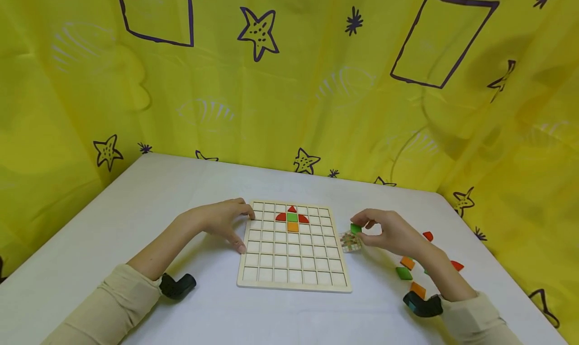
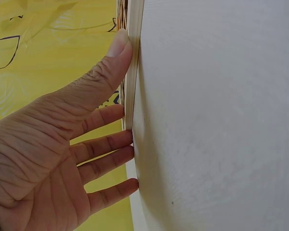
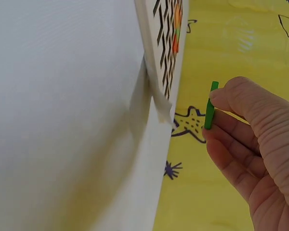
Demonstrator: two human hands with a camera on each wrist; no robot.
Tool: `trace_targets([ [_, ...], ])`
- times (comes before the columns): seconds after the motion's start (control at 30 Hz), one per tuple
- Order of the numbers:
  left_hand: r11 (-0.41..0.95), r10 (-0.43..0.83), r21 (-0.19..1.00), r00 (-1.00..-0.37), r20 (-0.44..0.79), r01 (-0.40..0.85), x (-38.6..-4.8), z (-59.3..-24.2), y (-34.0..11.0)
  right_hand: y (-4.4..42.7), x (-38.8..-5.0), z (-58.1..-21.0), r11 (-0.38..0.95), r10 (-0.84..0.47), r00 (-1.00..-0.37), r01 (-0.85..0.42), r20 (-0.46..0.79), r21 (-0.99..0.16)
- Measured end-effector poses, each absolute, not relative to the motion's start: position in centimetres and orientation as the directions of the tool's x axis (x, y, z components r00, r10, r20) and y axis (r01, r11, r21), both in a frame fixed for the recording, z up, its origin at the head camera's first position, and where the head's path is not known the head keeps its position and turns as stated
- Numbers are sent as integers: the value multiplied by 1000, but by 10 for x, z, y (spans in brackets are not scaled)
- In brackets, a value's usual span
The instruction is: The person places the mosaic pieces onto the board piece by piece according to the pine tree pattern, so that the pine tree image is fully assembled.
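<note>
A square wooden grid board (image 1: 294, 286) lies on the white table, with red pieces, a green square (image 1: 292, 217) and an orange square (image 1: 293, 227) in its upper cells. My left hand (image 1: 221, 222) touches the board's left edge with thumb and fingertips; the left wrist view shows the hand (image 2: 62, 139) with fingers spread along that edge. My right hand (image 1: 389, 232) pinches a green piece (image 1: 356, 228) above a small patterned card (image 1: 351, 242) at the board's right side. In the right wrist view, thumb and fingers of the hand (image 3: 260, 144) hold the green piece (image 3: 211, 106) edge-on.
Loose pieces lie under and around my right forearm: a green one (image 1: 404, 273), orange ones (image 1: 418, 289) and red ones (image 1: 457, 265). A yellow curtain (image 1: 289, 108) with drawn stars hangs behind the white table (image 1: 203, 315). Dark devices are on both wrists.
</note>
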State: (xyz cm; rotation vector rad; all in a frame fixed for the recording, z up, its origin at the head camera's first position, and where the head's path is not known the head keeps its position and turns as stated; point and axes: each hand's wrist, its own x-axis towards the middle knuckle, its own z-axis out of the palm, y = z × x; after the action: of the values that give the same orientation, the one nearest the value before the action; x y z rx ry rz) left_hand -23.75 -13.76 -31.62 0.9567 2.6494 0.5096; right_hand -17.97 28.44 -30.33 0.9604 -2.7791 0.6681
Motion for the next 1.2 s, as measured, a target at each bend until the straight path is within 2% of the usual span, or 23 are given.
trace_targets([
  [0.13, 721, 653, 416, -744, -139, 555, -238, -316, -137, 273, -183, -300, 685, -567, -782, -622, 258, -378],
  [0.33, 713, 661, 413, -739, -129, 566, -237, -316, -139, 257, -191, -300, 638, -614, -734, -677, 289, -367],
  [0.57, 703, 670, 415, -734, -115, 577, -236, -317, -141, 238, -197, -299, 622, -627, -740, -665, 246, -413],
  [0.87, 708, 665, 417, -737, -123, 570, -237, -317, -139, 217, -204, -302, 618, -665, -714, -691, 219, -376],
  [1.2, 706, 669, 411, -733, -119, 577, -238, -317, -140, 193, -210, -309, 702, -659, -745, -657, 98, -274],
])
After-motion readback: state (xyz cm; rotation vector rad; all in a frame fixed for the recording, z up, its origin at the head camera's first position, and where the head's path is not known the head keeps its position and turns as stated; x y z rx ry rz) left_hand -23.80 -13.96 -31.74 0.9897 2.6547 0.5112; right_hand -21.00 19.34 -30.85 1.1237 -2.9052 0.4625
